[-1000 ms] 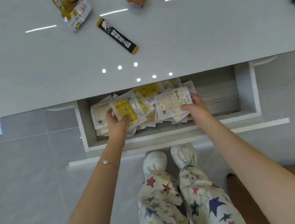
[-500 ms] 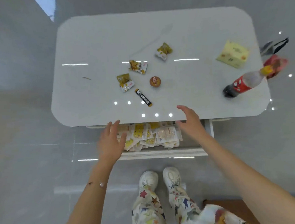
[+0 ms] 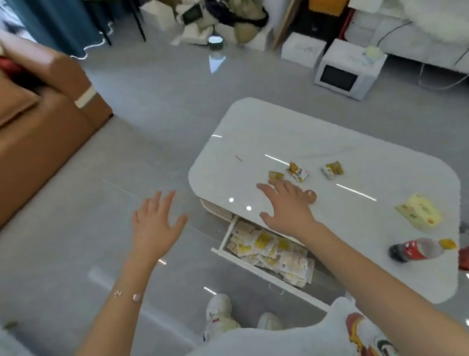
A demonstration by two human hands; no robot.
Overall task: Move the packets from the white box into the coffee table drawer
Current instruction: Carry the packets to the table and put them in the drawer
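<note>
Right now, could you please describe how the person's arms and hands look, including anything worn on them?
Neither the left hand nor the right hand wears a glove or a visible ring, and no sleeves cover the forearms. A thin bracelet with a small charm and a pale bead circles the left wrist. The right wrist carries nothing.

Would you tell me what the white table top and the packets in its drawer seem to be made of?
The white rounded table top looks like polished stone or glass: it mirrors lights as bright streaks. The yellow-and-white packets in the open drawer look like thin plastic film, flat and slightly glossy, though blur leaves it open.
</note>
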